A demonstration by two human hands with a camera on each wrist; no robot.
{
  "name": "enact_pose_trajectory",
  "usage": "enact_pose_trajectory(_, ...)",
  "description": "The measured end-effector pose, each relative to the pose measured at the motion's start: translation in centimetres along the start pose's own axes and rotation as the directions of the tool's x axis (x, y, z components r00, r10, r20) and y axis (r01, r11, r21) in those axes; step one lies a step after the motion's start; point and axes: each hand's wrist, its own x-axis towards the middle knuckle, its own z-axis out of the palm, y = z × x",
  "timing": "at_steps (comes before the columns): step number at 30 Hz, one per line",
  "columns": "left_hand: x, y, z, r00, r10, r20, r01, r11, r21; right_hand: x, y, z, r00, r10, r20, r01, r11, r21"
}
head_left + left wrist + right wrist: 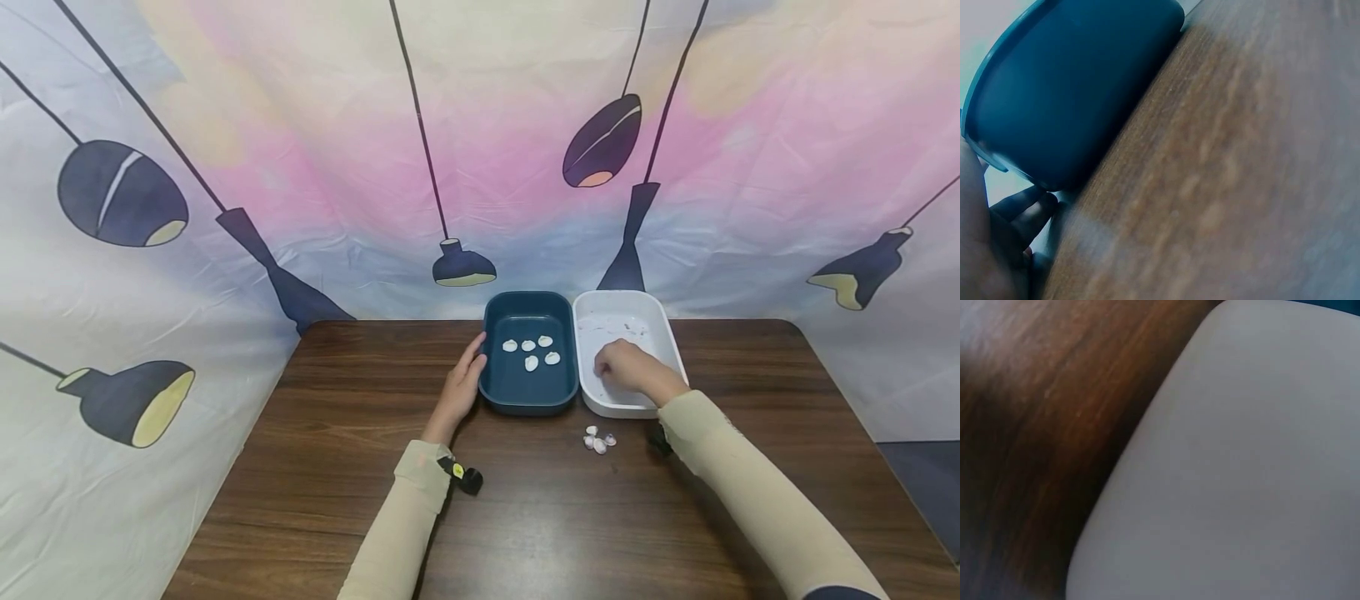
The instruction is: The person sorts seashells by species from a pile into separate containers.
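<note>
In the head view my left hand [462,382] rests against the left side of a dark teal tray [528,398], its fingers extended along the wall. Several small white shells [531,362] lie spread out on that tray's floor. The left wrist view has the teal tray [1079,87] close up, with the left hand's fingers [1032,215] by its end. My right hand [633,367] reaches down into a white tray [663,321] with bent fingers. Its fingertips are hidden, so I cannot tell whether they hold anything. The white tray's outer wall [1229,462] fills most of the right wrist view.
A small cluster of shells [599,442] lies on the brown wooden table [540,517] in front of the white tray. The two trays stand side by side near the table's back edge. Behind them hangs a cloth backdrop [510,150] printed with lamps.
</note>
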Motion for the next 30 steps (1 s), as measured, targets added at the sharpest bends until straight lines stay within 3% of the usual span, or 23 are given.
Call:
enact_pose_trajectory(9,0.0,0.1,0.1,1.000,0.002,0.005,-0.002,1.000,-0.001,0.0,-0.5,0.4,0.995,0.092,-0.029,-0.093,0.996,-0.017)
enact_pose_trajectory(18,0.2,-0.2,0.1,1.000,-0.002,0.004,0.002,1.000,-0.006,0.1,-0.4,0.6,0.987,0.155,0.036,-0.156,0.988,0.018)
enact_pose_trajectory(30,0.1,-0.1,0.1,1.000,-0.017,-0.003,0.017,1.000,-0.002,-1.0,-1.4,-0.7,0.992,0.123,0.007,-0.123,0.989,0.082)
